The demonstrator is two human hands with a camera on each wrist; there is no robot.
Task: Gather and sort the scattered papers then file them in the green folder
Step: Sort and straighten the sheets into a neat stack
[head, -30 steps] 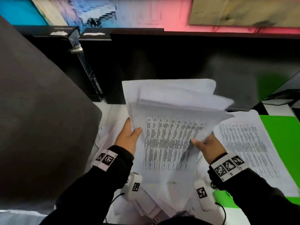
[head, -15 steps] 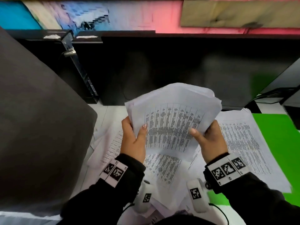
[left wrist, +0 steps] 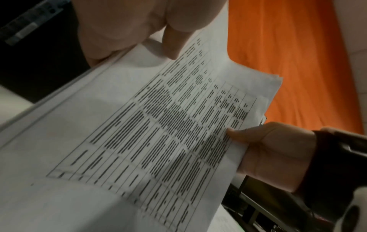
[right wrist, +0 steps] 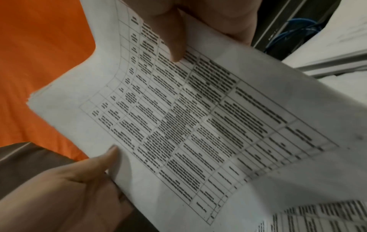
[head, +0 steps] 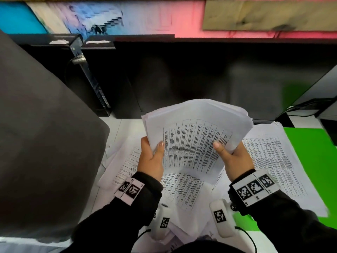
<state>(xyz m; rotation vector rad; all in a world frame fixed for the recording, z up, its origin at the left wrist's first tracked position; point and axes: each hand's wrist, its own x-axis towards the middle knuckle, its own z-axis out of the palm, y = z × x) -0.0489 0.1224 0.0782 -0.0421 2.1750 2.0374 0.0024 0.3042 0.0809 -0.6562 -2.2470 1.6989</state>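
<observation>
Fingers (head: 161, 144) of both hands pinch papers (head: 197, 136); perhaps a monitor (head: 209, 79) behind.

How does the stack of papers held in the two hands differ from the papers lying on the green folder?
The held stack is raised off the desk and bowed, gripped by the left hand and right hand; the papers on the green folder lie flat and untouched on the green folder. Both show printed tables.

Two hands are seen, a left hand (head: 151, 159) and a right hand (head: 235, 159), and one bundle of papers (head: 197, 136) is held between them. One green folder (head: 317, 161) is seen. The loose sheets (head: 269, 161) beneath overlap and cannot be counted.
</observation>
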